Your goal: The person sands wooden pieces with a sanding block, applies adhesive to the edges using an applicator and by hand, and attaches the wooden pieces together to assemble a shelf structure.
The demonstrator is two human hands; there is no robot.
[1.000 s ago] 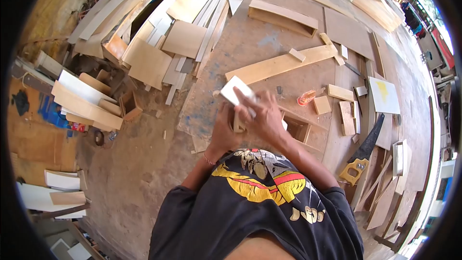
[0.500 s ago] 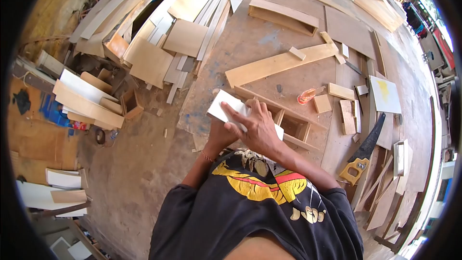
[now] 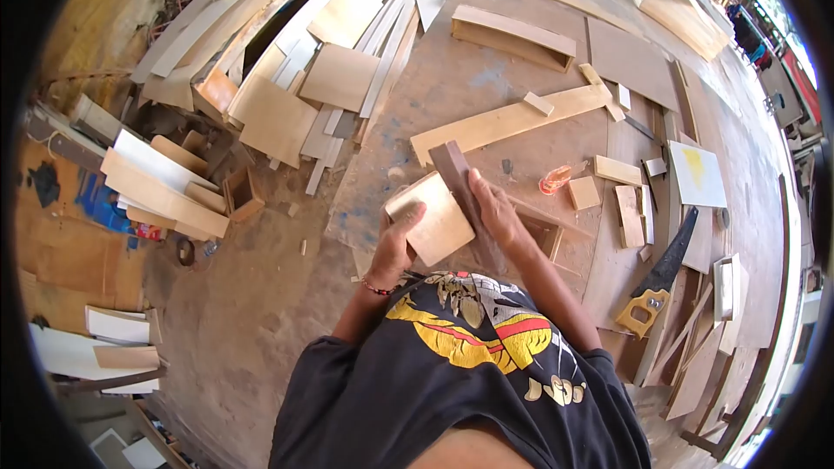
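My left hand [image 3: 397, 243] grips a pale square wooden piece [image 3: 441, 227] at its left edge, with the thumb on its face. My right hand [image 3: 499, 213] is closed around a long dark brown block [image 3: 453, 167], which looks like a sanding block. It is tilted along the right edge of the square piece; whether they touch is hard to tell. Beneath and beyond my right hand lies a wooden frame with compartments [image 3: 569, 227], partly hidden by the hand and forearm.
A handsaw [image 3: 665, 274] with a yellow handle lies at right. Ahead are a long plank [image 3: 512, 119], an open wooden box [image 3: 512, 36] and an orange-and-clear item [image 3: 554, 180]. Wood offcuts [image 3: 617, 169] lie nearby. Stacked boards [image 3: 278, 117] fill the left.
My right hand has moved off the white top of the held piece to the right, now with the dark block. The square piece has turned, showing its pale wooden face.
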